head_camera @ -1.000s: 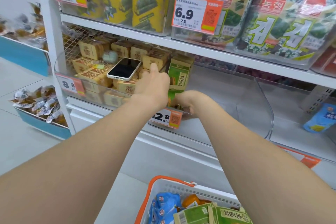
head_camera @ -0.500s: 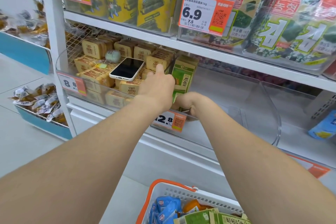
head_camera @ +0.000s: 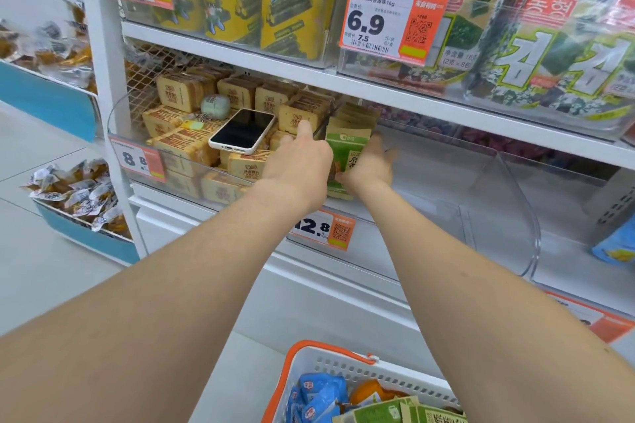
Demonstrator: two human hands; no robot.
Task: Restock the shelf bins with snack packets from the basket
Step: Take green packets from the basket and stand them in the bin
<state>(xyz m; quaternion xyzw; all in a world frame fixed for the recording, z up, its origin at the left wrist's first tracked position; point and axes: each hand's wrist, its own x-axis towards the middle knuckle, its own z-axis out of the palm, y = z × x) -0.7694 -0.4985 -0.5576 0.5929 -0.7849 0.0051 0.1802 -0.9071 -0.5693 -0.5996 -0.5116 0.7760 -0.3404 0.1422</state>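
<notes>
Several green snack packets (head_camera: 347,151) stand upright at the left end of a clear shelf bin (head_camera: 515,216) that carries a 12.8 price tag (head_camera: 323,228). My left hand (head_camera: 299,166) rests against their left side with the index finger stretched upward. My right hand (head_camera: 372,165) lies against their right side, fingers straight and spread, thumb low on the front packet. Below, a white basket with an orange handle (head_camera: 319,364) holds more green packets (head_camera: 395,413) and blue packets (head_camera: 319,395).
A white phone (head_camera: 242,130) lies on tan packets (head_camera: 247,165) in the bin to the left. Yellow cans (head_camera: 292,10) and seaweed packs (head_camera: 536,55) fill the shelf above. A blue packet (head_camera: 615,247) sits far right. Low blue-fronted bins (head_camera: 86,237) of wrapped snacks stand at left.
Both hands reached deeper into the bin. My right hand came up from under the green packet and its fingers straightened beside it. The packet now stands upright with the others.
</notes>
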